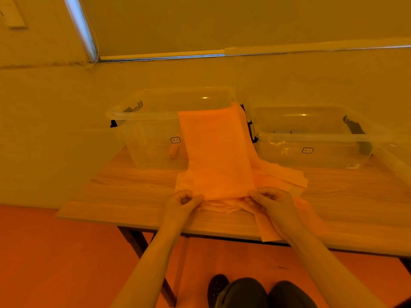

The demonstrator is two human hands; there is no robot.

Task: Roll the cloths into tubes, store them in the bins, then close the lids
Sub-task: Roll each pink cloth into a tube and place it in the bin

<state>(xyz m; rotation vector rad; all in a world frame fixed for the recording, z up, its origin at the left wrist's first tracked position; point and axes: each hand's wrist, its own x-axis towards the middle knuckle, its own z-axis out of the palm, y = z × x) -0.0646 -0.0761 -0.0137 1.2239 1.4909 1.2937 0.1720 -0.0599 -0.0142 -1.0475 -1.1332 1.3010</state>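
Wood-grain table (133, 196) runs under a plain wall, with two clear plastic bins at its far side: the left bin (155, 134) toward 11 o'clock from the hands and the right bin (311, 138) toward 1 o'clock, both with no lid on top.

Risk first. The long cloth (218, 156) lies with its far end draped up over the left bin's rim at 12 o'clock, so rolling from the near edge may drag that end off unevenly and skew the tube. It also sits on a pile of other cloths (284, 174) (loose, overlapping, one corner hanging past the table's near edge at 5 o'clock), and a lower sheet could easily get caught into the roll. Thin fabric like this probably springs open if the first turn is slack.

Both hands are curled tight on the near edge of the cloth: the left hand (183, 200) pinches its left corner, the right hand (270, 200) its right corner, fingers folded over the hem as if starting the first turn.
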